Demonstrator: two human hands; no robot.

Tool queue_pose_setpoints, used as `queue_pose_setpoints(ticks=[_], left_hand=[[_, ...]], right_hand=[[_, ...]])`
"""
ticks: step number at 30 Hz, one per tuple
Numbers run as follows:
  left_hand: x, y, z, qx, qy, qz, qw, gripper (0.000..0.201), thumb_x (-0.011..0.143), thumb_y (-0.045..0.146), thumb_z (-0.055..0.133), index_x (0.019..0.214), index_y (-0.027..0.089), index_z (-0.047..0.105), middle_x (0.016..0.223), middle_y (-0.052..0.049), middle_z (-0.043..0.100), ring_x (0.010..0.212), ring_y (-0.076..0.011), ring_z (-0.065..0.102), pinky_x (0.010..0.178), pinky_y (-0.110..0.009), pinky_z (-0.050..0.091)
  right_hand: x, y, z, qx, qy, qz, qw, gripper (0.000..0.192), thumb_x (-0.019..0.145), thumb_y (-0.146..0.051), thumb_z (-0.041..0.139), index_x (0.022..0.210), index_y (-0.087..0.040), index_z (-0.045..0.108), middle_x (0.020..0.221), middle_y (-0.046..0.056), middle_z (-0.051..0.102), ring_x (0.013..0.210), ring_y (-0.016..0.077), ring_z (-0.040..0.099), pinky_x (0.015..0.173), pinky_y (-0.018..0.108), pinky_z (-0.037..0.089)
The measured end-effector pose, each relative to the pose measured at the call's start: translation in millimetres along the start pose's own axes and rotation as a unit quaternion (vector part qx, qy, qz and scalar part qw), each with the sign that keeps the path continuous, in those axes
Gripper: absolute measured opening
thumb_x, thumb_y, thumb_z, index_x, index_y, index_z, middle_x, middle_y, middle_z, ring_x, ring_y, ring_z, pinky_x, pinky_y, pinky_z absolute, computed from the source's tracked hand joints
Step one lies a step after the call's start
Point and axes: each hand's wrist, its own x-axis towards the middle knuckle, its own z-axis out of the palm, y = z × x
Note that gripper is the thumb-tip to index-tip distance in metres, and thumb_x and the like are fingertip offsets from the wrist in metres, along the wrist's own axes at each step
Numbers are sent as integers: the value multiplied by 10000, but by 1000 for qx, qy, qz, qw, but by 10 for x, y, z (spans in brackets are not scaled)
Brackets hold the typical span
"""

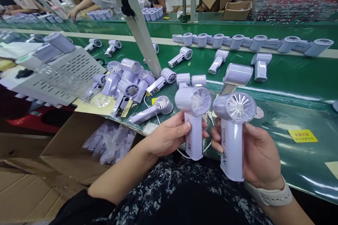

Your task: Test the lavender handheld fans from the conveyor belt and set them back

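Gripping a handheld fan in each fist, the person is working on the near side of the slanting metal post (139, 24). The left hand (167, 135) is wrapping firmly round the handle of the left fan (194, 137), its thumb pressing on the handle's edge; the right hand (261, 156), wearing a pale wristband (276, 195), is clasping the right fan (235, 147) just as closely. Both are standing nearly upright, right of the post and nearer the body, their spoked round faces pointing back toward the wearer. I'm judging the step in hand to be a side-by-side look at the two. Around the post's foot, mostly to its left, a pile of fans (128, 86) is leaning together, while a single fan (144, 115) is lying nearer the person. Beyond the post to the right, a row of fans (219, 41) is lining a ledge; to the post's left, a slotted metal box (76, 70) is sitting. By my reading, the next move is calling for steady, separate control of each handle, since the heads are almost meeting and a white cable (181, 153) is looping near the left hand.
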Motion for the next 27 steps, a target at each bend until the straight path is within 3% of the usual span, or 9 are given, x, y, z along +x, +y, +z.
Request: queue_pose_setpoints(ticks=[3,8,13,23,27], left_hand=[[-1,21,4,24,-22,8,999,389,891,198,761,1259,211,638,1186,-98,734,1072,-247,741,929,-373,576],[17,1,-52,92,-24,27,995,541,822,222,846,1297,237,588,1154,-86,769,1036,-234,768,897,-348,603],[31,-17,-76,103,-14,32,994,550,717,323,931,1154,207,619,1042,-58,797,954,-208,780,835,-303,612],[63,-11,-57,93,-10,8,996,626,687,468,931,1115,195,565,1011,-72,788,870,-207,784,736,-290,628],[53,14,-69,132,3,-3,991,627,705,471,918,1139,196,560,991,-66,764,848,-184,759,699,-253,597]], right_hand=[[-9,-15,-65,-7,2,-27,1000,222,826,-418,748,863,-203,790,832,75,724,710,197,651,564,277,576],[-22,9,-155,-29,90,-55,994,281,834,-454,773,1002,-232,807,924,86,811,831,236,761,764,349,662],[-30,33,-116,-47,101,-48,993,212,902,-421,741,1014,-243,769,879,81,824,723,220,785,670,325,675],[18,58,-36,-73,149,-44,985,192,942,-273,630,1034,-187,774,850,82,820,672,208,778,640,297,675],[40,105,-71,-71,144,-45,986,220,914,-302,616,1013,-200,784,866,81,817,685,243,773,638,360,674]])
